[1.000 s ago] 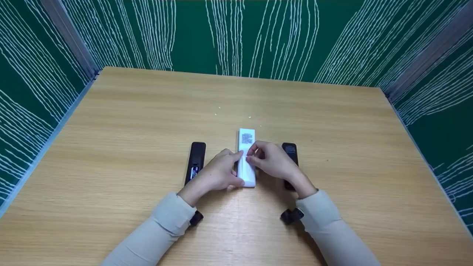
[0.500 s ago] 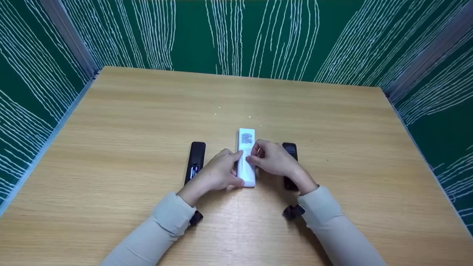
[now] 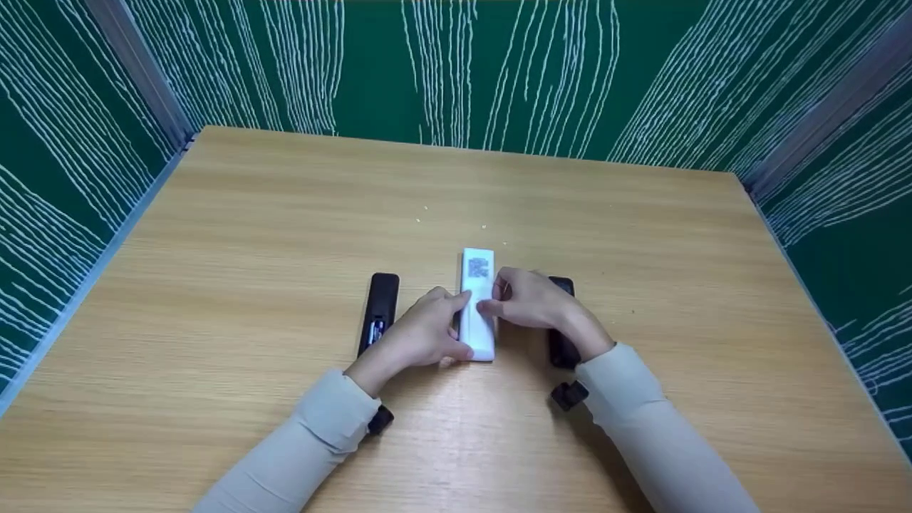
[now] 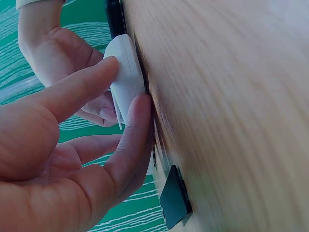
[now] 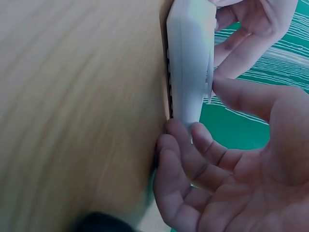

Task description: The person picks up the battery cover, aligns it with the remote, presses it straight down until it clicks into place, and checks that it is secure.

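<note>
A white remote control [image 3: 477, 328] lies on the table with its labelled back upward, between both hands. My left hand [image 3: 424, 331] grips it along its left edge, thumb at the near end. In the left wrist view, the left thumb and fingertips hold the remote's body [image 4: 126, 72]. My right hand [image 3: 531, 303] has its thumb on the remote's back and its curled fingers at the right edge. In the right wrist view, a thin battery cover [image 5: 210, 79] stands slightly raised from the back, with the right thumb against it and fingertips around the remote's far end.
A black remote [image 3: 383, 296] lies left, its battery bay uncovered with batteries [image 3: 375, 331] showing. Another black remote [image 3: 563, 350] lies right, partly under the right hand and wrist. Small white specks [image 3: 484, 226] dot the wooden table [image 3: 285, 214]; green walls [image 3: 377, 71] surround it.
My right hand has shifted slightly right, its fingers sliding from the white remote's back to its right edge while the thumb stays on it. The left hand keeps its grip.
</note>
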`<action>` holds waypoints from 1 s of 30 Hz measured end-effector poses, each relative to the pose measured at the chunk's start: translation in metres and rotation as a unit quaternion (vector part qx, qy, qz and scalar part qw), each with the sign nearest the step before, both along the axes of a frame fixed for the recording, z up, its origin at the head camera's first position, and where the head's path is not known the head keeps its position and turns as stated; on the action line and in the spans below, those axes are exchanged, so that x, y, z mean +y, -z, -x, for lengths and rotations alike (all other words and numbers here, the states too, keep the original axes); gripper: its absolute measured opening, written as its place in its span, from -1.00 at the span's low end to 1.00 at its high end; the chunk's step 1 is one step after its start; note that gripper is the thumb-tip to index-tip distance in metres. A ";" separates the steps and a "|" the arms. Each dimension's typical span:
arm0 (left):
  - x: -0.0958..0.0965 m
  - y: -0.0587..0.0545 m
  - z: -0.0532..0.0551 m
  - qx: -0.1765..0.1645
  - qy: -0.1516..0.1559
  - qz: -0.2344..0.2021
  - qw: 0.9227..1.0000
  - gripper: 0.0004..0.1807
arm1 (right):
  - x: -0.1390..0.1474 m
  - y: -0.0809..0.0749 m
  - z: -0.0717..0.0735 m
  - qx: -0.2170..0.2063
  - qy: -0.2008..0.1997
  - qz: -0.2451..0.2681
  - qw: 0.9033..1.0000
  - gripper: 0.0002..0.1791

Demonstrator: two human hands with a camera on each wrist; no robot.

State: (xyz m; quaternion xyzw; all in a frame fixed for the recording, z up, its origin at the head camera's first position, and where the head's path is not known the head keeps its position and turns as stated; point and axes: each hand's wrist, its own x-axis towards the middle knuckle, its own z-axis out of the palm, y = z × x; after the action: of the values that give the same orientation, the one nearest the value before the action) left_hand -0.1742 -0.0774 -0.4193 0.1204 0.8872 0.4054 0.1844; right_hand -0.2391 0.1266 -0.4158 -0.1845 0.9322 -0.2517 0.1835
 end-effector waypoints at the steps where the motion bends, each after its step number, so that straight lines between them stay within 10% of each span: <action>1: 0.000 0.000 0.000 0.001 0.001 0.002 1.000 0.10 | 0.000 -0.001 0.000 -0.004 0.000 -0.002 1.000 -0.65; 30: -0.001 0.000 0.000 0.002 0.000 0.007 1.000 0.09 | -0.004 -0.013 0.018 -0.157 -0.004 -0.028 0.987 -0.57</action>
State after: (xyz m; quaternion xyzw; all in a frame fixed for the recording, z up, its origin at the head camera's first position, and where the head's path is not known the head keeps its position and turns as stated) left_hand -0.1743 -0.0784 -0.4197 0.1204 0.8903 0.3989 0.1835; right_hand -0.2572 0.1225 -0.4031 -0.1414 0.8976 -0.2504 0.3341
